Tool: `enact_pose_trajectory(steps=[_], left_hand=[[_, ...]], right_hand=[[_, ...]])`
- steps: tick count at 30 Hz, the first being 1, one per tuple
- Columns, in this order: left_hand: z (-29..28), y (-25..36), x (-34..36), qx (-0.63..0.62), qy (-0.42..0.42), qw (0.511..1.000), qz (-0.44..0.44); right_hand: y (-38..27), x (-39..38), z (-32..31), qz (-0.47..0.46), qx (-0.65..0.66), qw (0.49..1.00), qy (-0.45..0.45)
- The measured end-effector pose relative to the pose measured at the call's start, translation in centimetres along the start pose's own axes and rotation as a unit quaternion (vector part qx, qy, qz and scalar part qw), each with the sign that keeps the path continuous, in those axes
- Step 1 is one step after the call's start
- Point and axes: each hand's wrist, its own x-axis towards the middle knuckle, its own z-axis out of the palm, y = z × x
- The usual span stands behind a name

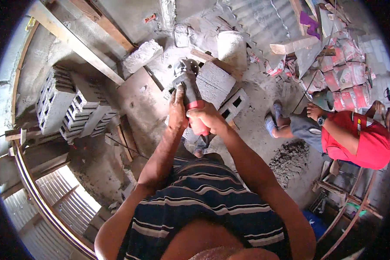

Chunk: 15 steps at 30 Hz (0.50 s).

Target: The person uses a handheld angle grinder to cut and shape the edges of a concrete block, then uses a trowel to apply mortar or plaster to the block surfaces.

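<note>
Head view, left hand (177, 109) and right hand (207, 117) both wrapped around red-and-grey angle grinder (191, 89), concrete block (216, 81) near.

Red-and-white sacks (352, 75), stacked to my right: printing on them, too small for me to read. Crumpled wrapping (275, 69) near them: marks unclear. Blue item (315, 226), lower right: white mark, illegible.
</note>
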Motion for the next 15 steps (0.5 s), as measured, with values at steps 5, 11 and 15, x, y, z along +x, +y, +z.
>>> enact_pose_trajectory(steps=[5,11,15], left_hand=[[-3.1,0.3,1.2,-0.067,0.016,0.997,-0.040],[-4.1,-0.6,0.6,-0.114,-0.058,0.990,-0.059],[-2.6,-1.6,-0.7,-0.081,-0.025,0.996,-0.016]], right_hand=[[0.1,0.7,2.9,0.001,-0.051,0.999,0.015],[0.2,-0.1,2.0,-0.015,-0.010,1.000,-0.015],[-0.1,-0.8,0.2,0.006,-0.044,0.999,-0.020]])
